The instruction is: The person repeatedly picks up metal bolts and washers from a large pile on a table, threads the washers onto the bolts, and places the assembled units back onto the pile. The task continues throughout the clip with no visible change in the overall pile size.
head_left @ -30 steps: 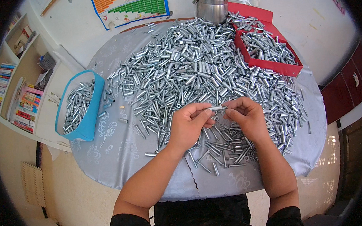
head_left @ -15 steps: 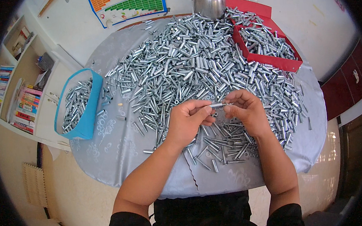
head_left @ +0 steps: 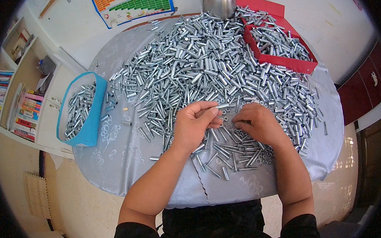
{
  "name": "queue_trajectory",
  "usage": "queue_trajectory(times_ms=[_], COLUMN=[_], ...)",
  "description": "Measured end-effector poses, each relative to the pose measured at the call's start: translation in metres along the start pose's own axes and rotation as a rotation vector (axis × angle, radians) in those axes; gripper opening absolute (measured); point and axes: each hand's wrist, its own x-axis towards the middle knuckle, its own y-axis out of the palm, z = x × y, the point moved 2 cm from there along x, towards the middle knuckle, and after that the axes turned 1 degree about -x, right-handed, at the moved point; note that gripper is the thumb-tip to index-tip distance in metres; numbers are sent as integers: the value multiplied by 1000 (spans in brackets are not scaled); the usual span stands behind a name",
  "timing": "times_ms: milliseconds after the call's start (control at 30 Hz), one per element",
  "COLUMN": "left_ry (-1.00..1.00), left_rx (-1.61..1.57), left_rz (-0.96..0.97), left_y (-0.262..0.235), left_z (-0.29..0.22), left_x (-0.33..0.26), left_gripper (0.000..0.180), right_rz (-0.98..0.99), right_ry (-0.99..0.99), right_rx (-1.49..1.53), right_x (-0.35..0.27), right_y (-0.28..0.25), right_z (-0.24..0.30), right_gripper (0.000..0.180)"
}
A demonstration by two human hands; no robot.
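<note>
Between the thumb and fingers of my left hand (head_left: 195, 124) is a shiny metal sleeve (head_left: 223, 105), lying nearly level, its end pointing right. Just right of it, my right hand (head_left: 260, 123) is lowered over small nuts and washers, fingers curled and pinched together. Whatever those fingertips hold, if anything, is hidden. A big heap of silvery sleeves and bolts (head_left: 196, 60) spreads beyond both hands. Closer to me, between my forearms, are loose bolts (head_left: 227, 153) and several washers (head_left: 266, 158).
A blue bin (head_left: 96, 119) with metal pieces stands at the left. A red box (head_left: 289, 66), filled with similar parts, sits at the far right beside a steel pot (head_left: 219, 4). Grey cloth (head_left: 128, 174) covers the round table; a bookshelf (head_left: 38, 88) stands further left.
My right hand has come away from the sleeve and dropped slightly toward the small nuts, its fingers curling downward. My left hand keeps the sleeve, raised a little.
</note>
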Motion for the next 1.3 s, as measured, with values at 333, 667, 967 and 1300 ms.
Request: queue_trajectory(times_ms=[333, 667, 967, 1300], left_ry=[-8, -18, 95, 82], left_rx=[7, 53, 5, 3], left_rz=[16, 32, -168, -137], left_y=[1, 3, -5, -2], left_z=[0, 1, -6, -3], left_x=[-1, -1, 1, 0], left_gripper=[22, 21, 20, 21], right_rz=[53, -344, -391, -251], right_ry=[62, 474, 294, 140], right_rx=[-47, 807, 98, -126], right_x=[-1, 2, 1, 8], right_y=[1, 6, 0, 13], right_z=[8, 1, -6, -5], right_gripper=[11, 8, 10, 11])
